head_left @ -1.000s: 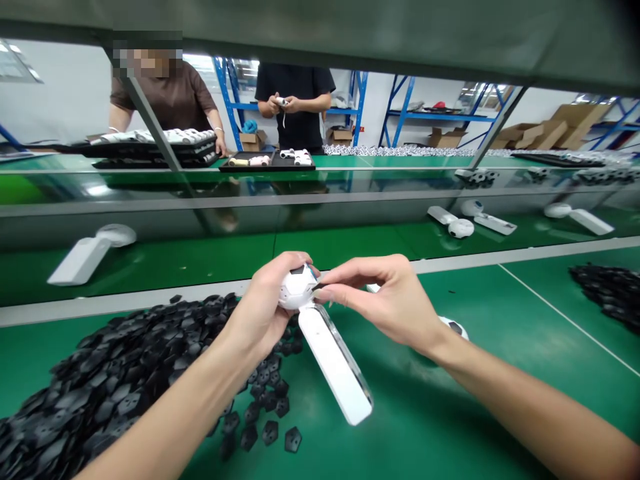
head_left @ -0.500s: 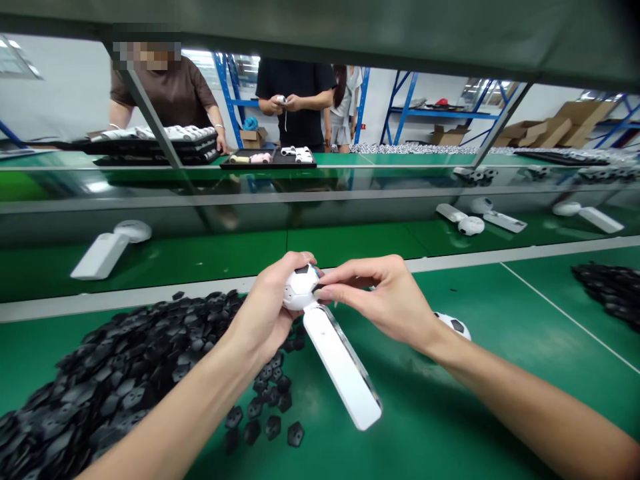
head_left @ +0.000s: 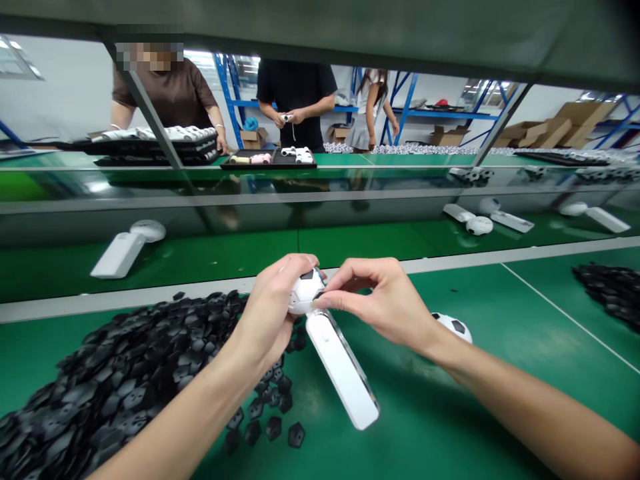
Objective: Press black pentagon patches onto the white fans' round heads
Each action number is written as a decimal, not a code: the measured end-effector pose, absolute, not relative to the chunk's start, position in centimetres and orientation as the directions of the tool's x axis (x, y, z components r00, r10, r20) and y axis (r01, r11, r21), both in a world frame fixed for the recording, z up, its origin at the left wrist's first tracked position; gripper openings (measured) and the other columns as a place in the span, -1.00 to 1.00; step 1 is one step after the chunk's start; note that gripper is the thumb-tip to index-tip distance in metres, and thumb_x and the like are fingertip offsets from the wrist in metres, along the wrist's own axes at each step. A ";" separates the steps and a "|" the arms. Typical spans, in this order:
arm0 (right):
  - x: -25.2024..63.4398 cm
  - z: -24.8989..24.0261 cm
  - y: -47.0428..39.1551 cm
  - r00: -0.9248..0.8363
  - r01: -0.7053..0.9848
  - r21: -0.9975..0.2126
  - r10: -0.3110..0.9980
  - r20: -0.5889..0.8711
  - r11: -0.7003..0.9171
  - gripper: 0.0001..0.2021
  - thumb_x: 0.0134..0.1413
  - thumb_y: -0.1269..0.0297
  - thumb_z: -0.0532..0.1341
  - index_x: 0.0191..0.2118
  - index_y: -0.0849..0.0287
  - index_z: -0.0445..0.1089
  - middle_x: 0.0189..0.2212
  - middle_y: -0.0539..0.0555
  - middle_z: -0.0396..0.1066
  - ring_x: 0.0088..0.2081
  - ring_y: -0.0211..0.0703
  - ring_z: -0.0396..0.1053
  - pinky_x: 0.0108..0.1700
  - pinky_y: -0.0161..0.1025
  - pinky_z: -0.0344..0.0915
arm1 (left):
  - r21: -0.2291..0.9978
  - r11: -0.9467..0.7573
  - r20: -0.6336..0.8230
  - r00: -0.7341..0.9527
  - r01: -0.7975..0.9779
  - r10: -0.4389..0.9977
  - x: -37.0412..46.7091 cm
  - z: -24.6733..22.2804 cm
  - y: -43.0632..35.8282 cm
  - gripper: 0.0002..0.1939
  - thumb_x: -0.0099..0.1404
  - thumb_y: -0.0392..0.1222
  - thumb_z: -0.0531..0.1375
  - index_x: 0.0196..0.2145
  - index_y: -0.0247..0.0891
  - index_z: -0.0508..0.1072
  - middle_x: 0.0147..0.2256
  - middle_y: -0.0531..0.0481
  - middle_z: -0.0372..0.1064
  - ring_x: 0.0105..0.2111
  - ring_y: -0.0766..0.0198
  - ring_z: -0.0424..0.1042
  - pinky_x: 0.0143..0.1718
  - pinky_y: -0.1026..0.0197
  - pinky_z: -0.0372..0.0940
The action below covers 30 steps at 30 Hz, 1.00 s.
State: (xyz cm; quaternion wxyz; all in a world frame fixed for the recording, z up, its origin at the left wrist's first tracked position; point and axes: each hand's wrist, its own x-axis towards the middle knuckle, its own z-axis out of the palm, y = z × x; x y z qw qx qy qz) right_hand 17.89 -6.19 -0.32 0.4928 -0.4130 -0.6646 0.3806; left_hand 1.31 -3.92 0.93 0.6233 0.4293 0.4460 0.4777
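Note:
My left hand [head_left: 273,303] is wrapped round the white football-shaped head of a device [head_left: 345,370], whose long flat white handle slants down toward me. One black patch shows on top of the ball. At the ball's right side, my right hand [head_left: 373,297] pinches a small black pentagon piece [head_left: 318,295] against its surface; the fingertips partly hide it. Below and left of my hands lies a big pile of black pentagon pieces [head_left: 145,360], with several loose ones at its right edge. Behind my right wrist sits a black-and-white football-patterned part [head_left: 454,325], partly covered.
Beyond the bench's pale edge runs a green conveyor belt [head_left: 240,257] carrying several white devices [head_left: 120,255]. Another black heap [head_left: 607,290] lies far right. Across the line are co-workers, trays [head_left: 267,160] and blue shelving. A metal panel [head_left: 320,33] hangs overhead.
Both hands and the ball have shifted slightly right, and the right fingers sit closer against it. Devices on the belt moved right. A person in the background moved right.

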 end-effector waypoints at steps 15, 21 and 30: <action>18.2 -0.2 -6.5 -0.227 0.174 -0.973 0.967 0.113 0.154 -0.51 -0.09 0.03 0.60 -0.35 0.10 0.29 -0.46 -0.06 0.54 -0.38 -0.16 0.51 -0.33 -0.26 0.42 | 0.997 0.062 -0.054 0.162 -0.045 0.985 1.4 1.6 -5.3 -0.82 0.08 -0.07 0.33 -0.45 -0.24 0.51 -0.44 0.03 0.34 -0.51 0.31 0.18 -0.54 0.26 0.07; 17.9 -1.4 -6.6 -0.194 0.385 -0.780 0.869 0.454 0.493 -0.60 0.23 -0.04 0.43 -0.25 0.09 0.26 -0.36 -0.04 0.47 -0.38 -0.24 0.40 -0.39 -0.31 0.25 | 0.992 0.085 -0.069 0.154 -0.095 0.986 1.3 1.6 -5.1 -0.81 0.13 -0.08 0.33 -0.44 -0.26 0.51 -0.40 0.01 0.34 -0.48 0.32 0.19 -0.54 0.27 0.09; 18.0 -1.7 -5.5 -0.167 0.412 -0.722 0.825 0.540 0.556 -0.81 0.35 0.13 0.35 -0.19 0.13 0.42 -0.44 -0.08 0.43 -0.46 -0.28 0.31 -0.39 -0.30 0.20 | 0.947 -0.317 0.321 0.092 -0.053 0.943 -0.9 6.0 -5.2 -0.86 0.21 -0.11 0.37 -0.35 -0.22 0.55 -0.38 -0.03 0.48 -0.49 0.19 0.45 -0.55 0.22 0.32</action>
